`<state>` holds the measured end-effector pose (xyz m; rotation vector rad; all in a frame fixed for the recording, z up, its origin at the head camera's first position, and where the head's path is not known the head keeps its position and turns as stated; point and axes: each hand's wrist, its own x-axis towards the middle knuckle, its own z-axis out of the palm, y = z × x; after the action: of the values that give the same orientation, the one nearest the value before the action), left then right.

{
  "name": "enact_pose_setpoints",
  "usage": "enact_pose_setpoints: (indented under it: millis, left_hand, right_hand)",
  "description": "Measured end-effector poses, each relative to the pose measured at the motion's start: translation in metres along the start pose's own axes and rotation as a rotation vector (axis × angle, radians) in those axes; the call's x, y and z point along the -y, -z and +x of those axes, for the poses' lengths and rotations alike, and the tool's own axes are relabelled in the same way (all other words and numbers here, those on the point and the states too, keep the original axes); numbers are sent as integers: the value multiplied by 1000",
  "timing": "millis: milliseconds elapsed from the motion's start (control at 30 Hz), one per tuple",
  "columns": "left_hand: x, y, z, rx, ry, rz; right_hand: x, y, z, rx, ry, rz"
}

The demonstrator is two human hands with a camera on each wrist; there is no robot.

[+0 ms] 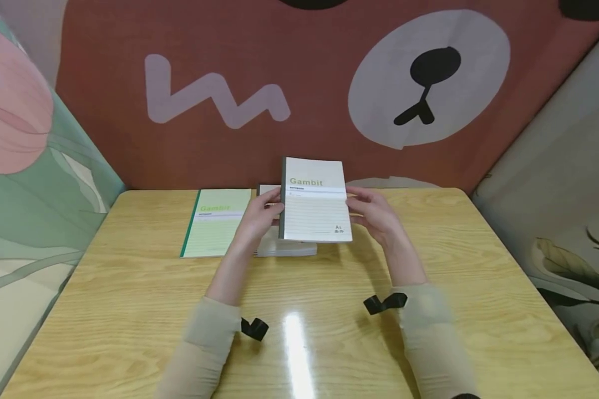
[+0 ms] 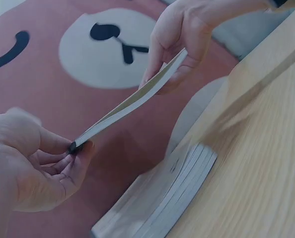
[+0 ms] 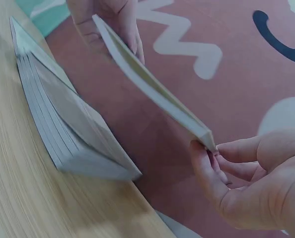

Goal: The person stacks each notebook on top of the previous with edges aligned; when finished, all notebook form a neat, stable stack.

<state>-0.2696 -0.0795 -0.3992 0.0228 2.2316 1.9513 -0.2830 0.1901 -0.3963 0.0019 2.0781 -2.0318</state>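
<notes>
A white Gambit notebook [image 1: 315, 208] with a dark spine is held up in the air between both hands. My left hand [image 1: 260, 216] pinches its spine edge, thumb on one side and fingers on the other, as the left wrist view shows. The opposite edge is pinched by my right hand [image 1: 376, 213]. Below and behind it, a stack of similar notebooks [image 1: 287, 249] lies on the table, partly covered by the held one in the head view. Left of the stack lies a green Gambit notebook [image 1: 214, 227] with a green spine, partly behind my left hand.
The wooden table [image 1: 130, 321] has its far edge against a reddish-brown wall [image 1: 204, 155] with cartoon shapes. The stack and the green notebook lie near that edge. A black strap piece [image 1: 254, 329] sticks out from the left sleeve, and another [image 1: 385, 303] from the right.
</notes>
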Motion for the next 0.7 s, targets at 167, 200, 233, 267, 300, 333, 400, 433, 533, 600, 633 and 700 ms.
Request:
enact_pose_setpoints:
  millis: [167,200,233,267,300,333,400,433,533,600,633,700]
  left_hand:
    - [11,24,0,-48,58,58]
    - [13,28,0,-58,62,71]
    - [15,31,0,-66,67,79]
    - [17,34,0,-74,69,85]
    - [18,36,0,-79,68,88]
    - [20,38,0,-85,68,90]
    - [22,41,0,-94,68,94]
    - [23,41,0,-97,70,92]
    - [28,43,2,-107,84,107]
    - [32,44,3,-111,101,113]
    - [33,44,4,-112,108,113]
    - [36,44,6,-115,118,117]
  right_hand:
    - [-4,-30,10,-7,-3,32]
    - [-6,-35,13,-8,-5,33]
    - [-7,-39,14,-8,-8,30]
    - [-8,-43,16,-6,-13,24]
    - [-10,-46,17,-3,-16,13]
    - [-11,-48,19,1,-24,5]
    - [-14,-52,21,6,-35,-17]
    - [-16,-53,22,11,-39,-26]
    - [-21,-55,24,26,-47,-53]
    - [-24,-55,24,38,-49,-62]
    - [-25,-56,24,46,-48,-68]
    - [-27,-56,25,56,-49,-75]
